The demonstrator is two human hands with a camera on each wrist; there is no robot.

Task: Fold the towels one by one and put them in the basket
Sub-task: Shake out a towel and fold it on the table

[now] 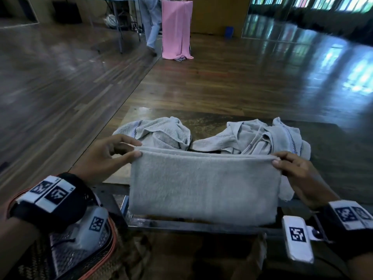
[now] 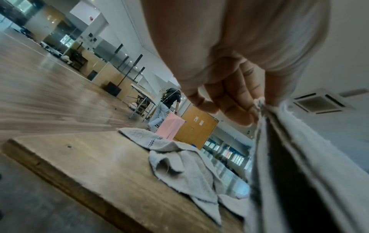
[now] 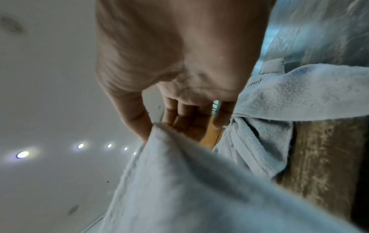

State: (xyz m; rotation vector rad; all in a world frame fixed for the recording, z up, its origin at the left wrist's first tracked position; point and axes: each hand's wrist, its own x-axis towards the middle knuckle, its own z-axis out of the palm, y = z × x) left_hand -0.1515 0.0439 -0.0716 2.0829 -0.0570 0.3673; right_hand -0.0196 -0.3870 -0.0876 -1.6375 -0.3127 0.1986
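A grey towel [image 1: 203, 184], folded in layers, hangs in the air over the near edge of the wooden table [image 1: 333, 142]. My left hand [image 1: 113, 156] pinches its top left corner between thumb and fingers. My right hand [image 1: 290, 166] pinches the top right corner. In the left wrist view the fingers [image 2: 235, 107] grip the layered towel edge [image 2: 279, 157]. The right wrist view shows thumb and fingers [image 3: 179, 121] closed on the towel [image 3: 179, 189]. Two crumpled grey towels lie on the table behind, one on the left [image 1: 159, 132], one on the right [image 1: 258, 138]. A mesh basket [image 1: 84, 257] with an orange rim sits at lower left.
A pink cloth [image 1: 176, 29] hangs over a stand on the wooden floor far ahead, with a person [image 1: 151, 21] beside it near a folding table [image 1: 121, 9]. The table's left part [image 2: 79, 157] is bare wood.
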